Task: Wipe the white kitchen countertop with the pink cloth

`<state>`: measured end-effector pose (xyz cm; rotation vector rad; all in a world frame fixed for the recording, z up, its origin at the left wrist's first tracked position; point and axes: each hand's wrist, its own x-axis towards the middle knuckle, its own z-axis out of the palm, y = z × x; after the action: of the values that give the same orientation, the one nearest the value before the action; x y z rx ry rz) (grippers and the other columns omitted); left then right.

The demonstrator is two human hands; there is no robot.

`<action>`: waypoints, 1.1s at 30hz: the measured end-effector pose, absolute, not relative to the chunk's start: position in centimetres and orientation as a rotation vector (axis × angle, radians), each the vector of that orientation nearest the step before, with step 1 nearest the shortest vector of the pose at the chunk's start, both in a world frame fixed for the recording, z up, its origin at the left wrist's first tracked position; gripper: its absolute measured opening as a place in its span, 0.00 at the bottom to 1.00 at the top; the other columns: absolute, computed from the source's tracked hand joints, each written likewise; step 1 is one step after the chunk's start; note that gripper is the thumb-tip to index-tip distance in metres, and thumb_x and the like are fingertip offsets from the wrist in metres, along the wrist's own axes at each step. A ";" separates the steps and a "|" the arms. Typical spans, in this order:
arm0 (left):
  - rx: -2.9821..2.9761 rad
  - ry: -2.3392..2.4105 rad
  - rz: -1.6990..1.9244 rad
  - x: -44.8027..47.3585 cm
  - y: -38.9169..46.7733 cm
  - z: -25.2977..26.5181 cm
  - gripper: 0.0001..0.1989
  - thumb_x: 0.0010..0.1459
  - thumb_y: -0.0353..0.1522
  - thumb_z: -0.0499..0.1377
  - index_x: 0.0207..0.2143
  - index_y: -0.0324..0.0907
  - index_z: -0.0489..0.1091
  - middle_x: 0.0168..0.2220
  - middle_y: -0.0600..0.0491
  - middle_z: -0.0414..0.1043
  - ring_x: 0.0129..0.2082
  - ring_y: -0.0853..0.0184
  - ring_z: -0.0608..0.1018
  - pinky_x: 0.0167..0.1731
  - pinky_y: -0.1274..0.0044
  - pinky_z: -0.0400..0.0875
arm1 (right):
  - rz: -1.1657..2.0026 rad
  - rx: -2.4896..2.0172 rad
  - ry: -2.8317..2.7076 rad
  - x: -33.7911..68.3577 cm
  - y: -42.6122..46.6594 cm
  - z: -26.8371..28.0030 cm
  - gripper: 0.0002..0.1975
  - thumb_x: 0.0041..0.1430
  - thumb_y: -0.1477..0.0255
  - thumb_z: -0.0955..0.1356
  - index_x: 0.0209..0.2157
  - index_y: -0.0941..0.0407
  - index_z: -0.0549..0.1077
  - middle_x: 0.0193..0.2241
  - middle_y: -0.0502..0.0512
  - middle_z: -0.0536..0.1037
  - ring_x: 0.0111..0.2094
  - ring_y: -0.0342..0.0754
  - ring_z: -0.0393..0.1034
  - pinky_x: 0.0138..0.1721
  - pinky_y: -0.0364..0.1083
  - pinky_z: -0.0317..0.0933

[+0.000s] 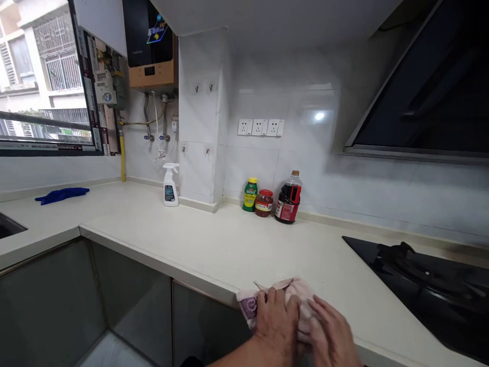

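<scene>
A pale pink cloth point(300, 290) with a purple patterned patch lies bunched at the front edge of the counter, one corner hanging over the edge. My left hand point(275, 318) grips it from above with bent fingers. Close beside it, my right hand point(333, 331) holds the cloth's right side, its fingers curled against the folds. The underside of the cloth and parts of both palms are hidden.
Along the wall stand a white spray bottle point(170, 187), a green bottle point(249, 196), a red-lidded jar point(264, 205) and a dark sauce bottle point(287, 201). A black gas stove point(431, 285) sits to the right. A blue cloth point(63, 194) lies at the far left, near a sink point(9, 227).
</scene>
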<state>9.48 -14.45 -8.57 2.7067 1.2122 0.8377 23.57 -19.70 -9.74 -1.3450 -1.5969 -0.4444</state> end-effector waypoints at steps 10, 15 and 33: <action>2.379 0.777 0.823 -3.6 -8.3 -0.9 0.19 0.61 0.36 0.57 0.54 0.48 0.72 0.52 0.53 0.76 0.50 0.63 0.77 0.50 0.74 0.69 | -0.834 -1.630 -1.684 16.1 -16.3 -9.3 0.26 0.67 0.53 0.62 0.56 0.56 0.69 0.53 0.69 0.68 0.52 0.76 0.60 0.47 0.70 0.54; 2.404 1.303 1.008 -5.9 -3.9 -1.8 0.17 0.62 0.38 0.57 0.50 0.45 0.74 0.50 0.49 0.77 0.52 0.59 0.76 0.54 0.67 0.67 | -0.586 -1.716 -1.925 11.9 -14.4 -4.5 0.13 0.64 0.59 0.70 0.42 0.54 0.74 0.43 0.62 0.72 0.49 0.69 0.62 0.50 0.66 0.55; 2.367 1.325 0.921 -6.8 -3.0 -2.3 0.17 0.59 0.42 0.57 0.48 0.47 0.75 0.48 0.51 0.77 0.51 0.59 0.75 0.49 0.71 0.69 | -0.919 -1.637 -1.988 28.8 -18.7 -11.4 0.43 0.40 0.71 0.72 0.62 0.43 0.63 0.63 0.59 0.61 0.58 0.68 0.60 0.50 0.61 0.58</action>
<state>-6.81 -2.98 -2.31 2.3674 1.3255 0.9213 28.82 -18.70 -11.37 -1.6373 -1.9878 -0.9194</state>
